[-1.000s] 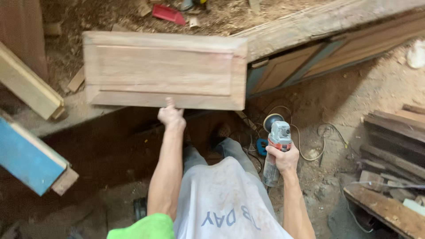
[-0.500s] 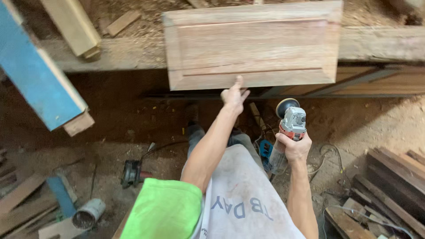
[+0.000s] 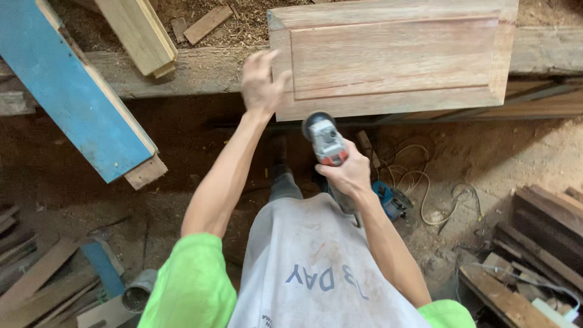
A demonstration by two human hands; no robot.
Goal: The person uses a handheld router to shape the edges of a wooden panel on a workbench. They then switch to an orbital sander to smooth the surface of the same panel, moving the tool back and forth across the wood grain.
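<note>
Since 0.5 s ago the left hand [image 3: 262,80] has shifted to the wooden panel's [image 3: 392,58] left edge, fingers spread, blurred. Right hand [image 3: 347,176] grips the sander [image 3: 325,141] just below the panel, which lies on the beam [image 3: 200,73]. Steadying the panel firmly looks wise.

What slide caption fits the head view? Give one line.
Left hand at a wooden panel door; right hand holds an angle grinder.

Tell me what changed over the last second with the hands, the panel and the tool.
The left hand moved from the wooden panel's bottom edge to its left end, fingers spread, blurred. The view swung, putting the panel farther right in frame. The right hand kept gripping the power sander.
</note>
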